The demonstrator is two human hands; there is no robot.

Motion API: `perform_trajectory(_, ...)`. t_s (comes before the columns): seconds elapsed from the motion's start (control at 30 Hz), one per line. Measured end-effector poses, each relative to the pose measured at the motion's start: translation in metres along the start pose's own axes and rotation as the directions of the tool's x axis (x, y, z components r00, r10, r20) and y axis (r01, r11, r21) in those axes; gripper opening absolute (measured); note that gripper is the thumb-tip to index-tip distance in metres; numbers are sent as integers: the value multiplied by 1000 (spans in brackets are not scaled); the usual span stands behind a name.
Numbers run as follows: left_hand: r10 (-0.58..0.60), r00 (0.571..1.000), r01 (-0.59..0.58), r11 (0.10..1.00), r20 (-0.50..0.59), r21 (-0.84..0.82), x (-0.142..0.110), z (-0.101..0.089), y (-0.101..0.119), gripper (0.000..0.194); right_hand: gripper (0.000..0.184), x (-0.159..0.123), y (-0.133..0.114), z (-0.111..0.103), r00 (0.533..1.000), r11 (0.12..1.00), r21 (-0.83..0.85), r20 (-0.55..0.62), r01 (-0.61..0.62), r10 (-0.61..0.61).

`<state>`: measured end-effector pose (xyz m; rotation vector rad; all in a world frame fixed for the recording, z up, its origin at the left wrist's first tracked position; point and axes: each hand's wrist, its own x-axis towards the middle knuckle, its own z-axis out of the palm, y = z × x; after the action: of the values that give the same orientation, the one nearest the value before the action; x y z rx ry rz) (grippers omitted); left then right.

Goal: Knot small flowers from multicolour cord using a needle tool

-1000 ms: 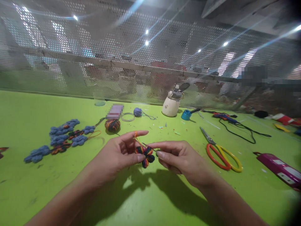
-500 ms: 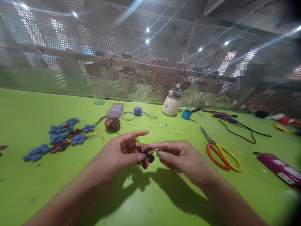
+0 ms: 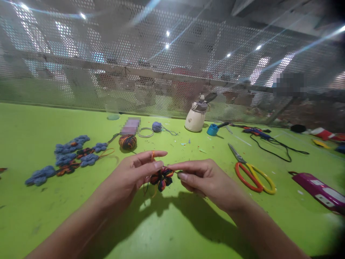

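Gripping a petalled yarn flower in left fingers, apparently a hook in right fingers, with loose strands untrimmed

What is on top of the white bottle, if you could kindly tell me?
On the white bottle sits a grey lid, its flap tipped open beside a small spout. The opaque body hides whatever is inside.

A pixelated patch covers the flat pale-purple object; the maroon-and-white plastic device runs off the right edge, partly cut off.
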<state>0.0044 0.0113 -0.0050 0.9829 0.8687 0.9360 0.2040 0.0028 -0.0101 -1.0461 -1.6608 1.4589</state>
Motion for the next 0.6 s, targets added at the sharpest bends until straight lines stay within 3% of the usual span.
perform_trajectory(0.27,59,997,-58,998,-54,15,0,0,-2,40,30,0,-1,1,1000,1000,7,-8,-21,21)
perform_trajectory(0.6,63,998,-63,998,-30,-8,2,1,-2,35,33,-1,1,-1,999,999,8,-6,-48,48)
